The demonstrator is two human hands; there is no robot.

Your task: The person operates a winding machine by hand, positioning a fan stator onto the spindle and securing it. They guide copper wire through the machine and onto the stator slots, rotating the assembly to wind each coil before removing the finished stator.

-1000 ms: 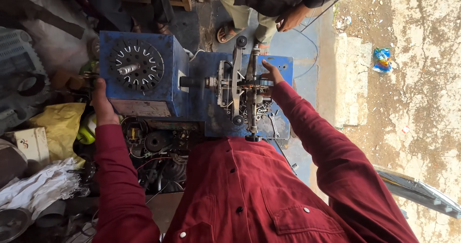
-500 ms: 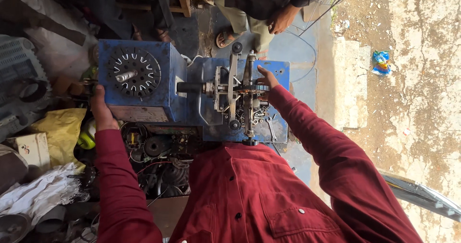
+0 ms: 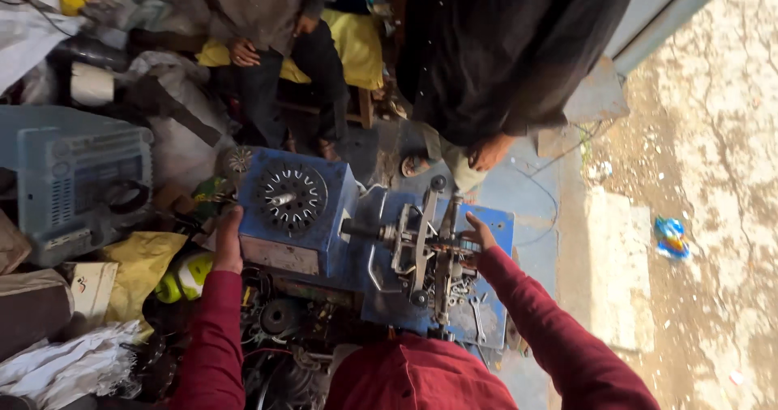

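Note:
A blue winding machine (image 3: 332, 232) stands in front of me, with a dark round toothed disc (image 3: 290, 197) on its left block and a metal spindle frame (image 3: 421, 252) on its right. My left hand (image 3: 228, 244) rests against the left edge of the blue block, fingers closed on its side. My right hand (image 3: 478, 233) touches the right end of the spindle frame with its fingertips. Both my sleeves are dark red.
Two other people stand or sit beyond the machine, one in a dark shirt (image 3: 502, 53), one seated on a yellow-covered bench (image 3: 356, 49). A grey-blue device (image 3: 77, 183) lies at left among scrap, yellow bags (image 3: 142, 268) and motor parts (image 3: 279, 321). Bare concrete ground (image 3: 697, 175) lies right.
The view has tilted up, so the machine sits lower in view and the two other people show more fully. My hands stay on the same parts of the machine.

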